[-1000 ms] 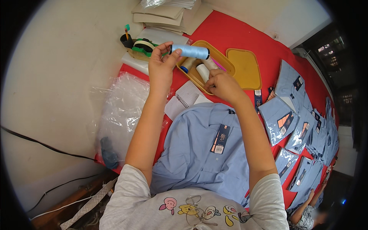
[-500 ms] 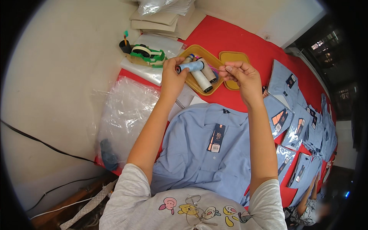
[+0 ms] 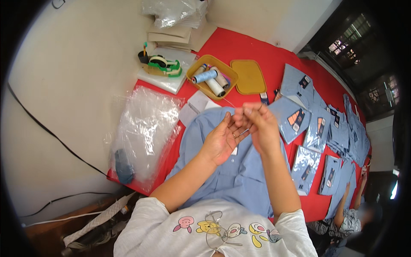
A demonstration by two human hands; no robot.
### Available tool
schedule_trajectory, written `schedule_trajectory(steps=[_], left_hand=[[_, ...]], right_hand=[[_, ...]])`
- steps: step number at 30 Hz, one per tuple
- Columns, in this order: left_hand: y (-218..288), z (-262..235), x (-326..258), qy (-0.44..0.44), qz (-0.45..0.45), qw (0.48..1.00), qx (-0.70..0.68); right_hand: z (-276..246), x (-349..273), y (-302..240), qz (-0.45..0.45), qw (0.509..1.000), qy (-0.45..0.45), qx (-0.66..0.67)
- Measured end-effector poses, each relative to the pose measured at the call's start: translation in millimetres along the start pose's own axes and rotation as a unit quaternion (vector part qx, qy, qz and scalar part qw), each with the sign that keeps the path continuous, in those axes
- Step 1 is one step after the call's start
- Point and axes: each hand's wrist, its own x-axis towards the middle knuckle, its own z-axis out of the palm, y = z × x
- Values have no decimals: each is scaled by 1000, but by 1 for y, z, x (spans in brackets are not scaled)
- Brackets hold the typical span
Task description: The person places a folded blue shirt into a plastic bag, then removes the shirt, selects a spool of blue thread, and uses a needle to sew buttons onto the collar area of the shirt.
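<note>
Above a light-blue shirt (image 3: 192, 150) on the table, my left hand (image 3: 219, 142) is open, palm turned up and fingers stretched out. Close beside it, my right hand (image 3: 264, 130) has its thumb and fingers pinched together. A thin pale thread (image 3: 229, 102) runs from the box side toward this pinch; its end is too fine to make out. The light-blue thread spool (image 3: 206, 76) lies on top of the pale spools (image 3: 215, 87) in a yellow plastic box (image 3: 231, 90). Both hands cover most of the shirt's tag.
The yellow lid (image 3: 248, 77) lies right of the box. A green tape dispenser (image 3: 167, 66) and clear plastic bags (image 3: 147, 124) are at left. Several folded blue shirts (image 3: 293, 118) cover the right side. Another person's arms (image 3: 342, 203) reach in at far right.
My left hand has let go of the light-blue spool, which now rests in the box. Both hands have come back toward me, close together over the shirt.
</note>
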Motion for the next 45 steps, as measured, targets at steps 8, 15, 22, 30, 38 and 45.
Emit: schedule_trajectory(steps=[8, 15, 22, 30, 38, 45], left_hand=[[-65, -39, -107, 141, -83, 986, -4], [-75, -65, -180, 166, -176, 962, 128], [-73, -63, -208, 177, -84, 950, 243], [-85, -31, -209, 43, -154, 850, 503], [-104, 17, -195, -86, -93, 724, 678], [-109, 19, -186, -148, 26, 651, 744]], right_hand=[[-42, -201, 86, 182, 962, 132, 154], [-64, -290, 92, 172, 965, 180, 82], [-67, -316, 83, 127, 971, 197, 45], [-67, -328, 73, 92, 974, 193, -77], [-21, -314, 33, 51, 935, 169, -307], [-42, -310, 37, 22, 931, 167, -324]])
